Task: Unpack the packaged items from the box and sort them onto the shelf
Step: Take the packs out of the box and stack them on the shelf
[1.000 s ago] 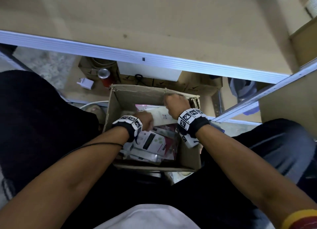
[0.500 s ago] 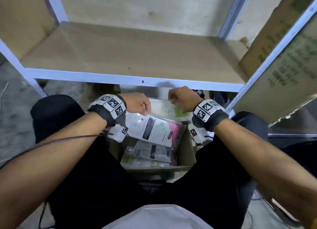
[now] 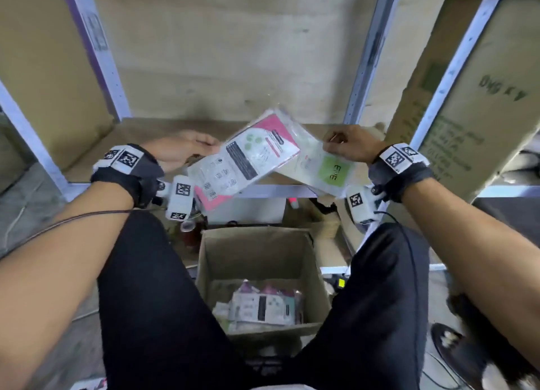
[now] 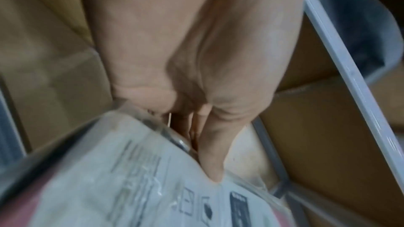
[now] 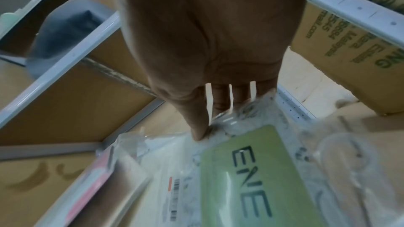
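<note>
My left hand pinches a pink and white packaged item in clear plastic, held tilted above the front rail of the shelf board. In the left wrist view the same pack is under my thumb. My right hand pinches a clear pack with a green label by its upper edge; that green-labelled pack fills the right wrist view under my fingers. The two packs overlap in the middle. Below, the open cardboard box sits between my knees with several packs at its bottom.
A large printed carton stands in the shelf bay to the right. White metal uprights frame the bay. Under the shelf lie smaller boxes and a red can. A dark shoe is on the floor at the lower right.
Both hands rose out of the box, each with a pack, and now hold them up at shelf level. The view tilted up, so the box now lies lower in the frame.
</note>
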`<state>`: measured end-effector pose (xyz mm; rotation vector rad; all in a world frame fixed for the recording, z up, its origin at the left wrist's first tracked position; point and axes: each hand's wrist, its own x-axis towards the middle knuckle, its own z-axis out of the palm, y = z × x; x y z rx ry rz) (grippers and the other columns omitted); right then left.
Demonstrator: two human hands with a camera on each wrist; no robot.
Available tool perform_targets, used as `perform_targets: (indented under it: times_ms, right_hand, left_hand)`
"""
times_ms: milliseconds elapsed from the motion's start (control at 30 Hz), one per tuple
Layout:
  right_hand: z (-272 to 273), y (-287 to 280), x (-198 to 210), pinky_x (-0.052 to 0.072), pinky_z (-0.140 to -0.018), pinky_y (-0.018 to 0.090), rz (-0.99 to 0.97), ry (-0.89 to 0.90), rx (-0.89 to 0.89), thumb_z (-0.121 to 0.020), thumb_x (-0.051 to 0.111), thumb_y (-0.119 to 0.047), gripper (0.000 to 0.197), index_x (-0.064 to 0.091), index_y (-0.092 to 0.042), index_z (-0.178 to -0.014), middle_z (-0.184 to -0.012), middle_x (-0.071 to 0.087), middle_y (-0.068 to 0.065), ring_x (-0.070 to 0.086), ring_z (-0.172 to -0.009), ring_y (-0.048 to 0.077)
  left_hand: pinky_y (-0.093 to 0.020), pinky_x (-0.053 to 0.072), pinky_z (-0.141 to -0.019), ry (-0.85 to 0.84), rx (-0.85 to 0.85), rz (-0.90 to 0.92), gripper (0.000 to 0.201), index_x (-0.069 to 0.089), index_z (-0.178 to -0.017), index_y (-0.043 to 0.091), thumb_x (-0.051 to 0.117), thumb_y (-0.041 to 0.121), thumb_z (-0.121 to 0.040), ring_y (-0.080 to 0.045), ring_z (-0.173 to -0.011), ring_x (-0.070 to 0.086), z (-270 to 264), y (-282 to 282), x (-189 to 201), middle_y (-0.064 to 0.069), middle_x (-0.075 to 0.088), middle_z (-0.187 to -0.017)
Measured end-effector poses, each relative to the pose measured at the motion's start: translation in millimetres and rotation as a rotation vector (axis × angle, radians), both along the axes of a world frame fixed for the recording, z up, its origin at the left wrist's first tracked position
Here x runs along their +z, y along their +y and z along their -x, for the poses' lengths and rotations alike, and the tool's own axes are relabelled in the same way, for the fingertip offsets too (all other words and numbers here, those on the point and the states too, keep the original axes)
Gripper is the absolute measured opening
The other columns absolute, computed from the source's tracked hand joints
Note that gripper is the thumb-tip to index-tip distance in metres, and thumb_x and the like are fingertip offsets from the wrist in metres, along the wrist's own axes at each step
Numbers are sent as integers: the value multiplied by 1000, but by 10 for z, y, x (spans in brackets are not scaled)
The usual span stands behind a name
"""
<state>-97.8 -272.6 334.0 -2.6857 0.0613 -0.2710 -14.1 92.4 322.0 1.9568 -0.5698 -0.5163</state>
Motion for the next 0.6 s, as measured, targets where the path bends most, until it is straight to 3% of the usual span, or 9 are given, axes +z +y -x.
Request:
perform_targets:
  times_ms: [100, 167, 233, 267, 333, 367, 400, 467, 600]
  right_hand:
    - [-173, -28, 75, 41, -76, 26, -82, -14, -34, -91, 65, -18, 14, 68, -9, -102, -95, 66, 5, 57, -87, 17]
    - [-313, 0, 50, 41, -75, 24, -122, -26, -55, -91, 66, -19, 6, 66, -14, -95, -91, 64, 2, 56, -86, 15]
    - [-467, 51, -34, 41, -66, 20, -206, -19, -77, -91, 67, -19, 4, 64, -18, -91, -85, 62, -2, 55, -80, 12]
    - [-545, 82, -105, 40, -60, 21, -265, 0, -83, -91, 68, -20, 7, 63, -18, -87, -81, 60, -4, 53, -74, 12]
    - [-724, 162, -268, 40, -57, 23, -369, 43, -95, -92, 67, -22, 18, 62, -20, -75, -73, 58, -4, 51, -65, 13]
    - [-840, 211, -361, 42, -61, 26, -426, 66, -97, -93, 66, -21, 22, 61, -21, -71, -73, 59, 0, 52, -66, 17]
    - [-922, 262, -460, 44, -66, 31, -499, 87, -104, -94, 65, -19, 25, 61, -20, -69, -76, 60, 5, 55, -72, 22]
    - [-1126, 378, -643, 45, -73, 42, -641, 118, -118, -94, 64, -14, 25, 61, -16, -69, -83, 60, 16, 55, -81, 27]
    - [-1485, 615, -888, 53, -85, 50, -796, 172, -142, -92, 65, -9, 24, 62, -12, -69, -88, 64, 19, 62, -88, 32]
  left_hand:
    - [-34, 60, -73, 185, 153, 220, 15, 62, -106, 7, 48, 8, -102, -26, -94, 65, -73, 15, 30, -16, 66, -110]
    - [-48, 54, -90, 269, 229, 310, 28, 55, -128, -2, 43, 9, -104, -38, -115, 59, -170, -4, 1, -27, 57, -131]
    - [-57, 47, -99, 359, 297, 392, 39, 44, -142, -4, 38, 13, -107, -40, -130, 50, -283, -38, -72, -26, 49, -144]
    - [-55, 54, -91, 401, 333, 427, 38, 46, -141, -3, 36, 14, -108, -38, -130, 51, -346, -58, -128, -22, 50, -143]
    - [-43, 61, -64, 427, 450, 452, 32, 53, -127, -4, 36, 14, -108, -31, -109, 64, -529, -83, -253, -15, 54, -133]
    - [-42, 59, -66, 421, 513, 439, 30, 54, -123, -5, 37, 14, -108, -29, -96, 66, -655, -87, -322, -16, 55, -126]
    - [-42, 57, -75, 407, 561, 411, 28, 55, -119, -5, 38, 15, -108, -29, -89, 64, -760, -95, -414, -20, 56, -119]
    - [-46, 49, -94, 377, 620, 327, 25, 57, -111, -2, 40, 16, -107, -29, -85, 58, -970, -103, -574, -20, 58, -105]
    - [-36, 50, -79, 339, 706, 213, 42, 46, -142, -3, 47, 14, -103, -24, -83, 55, -1299, -133, -832, -4, 54, -86]
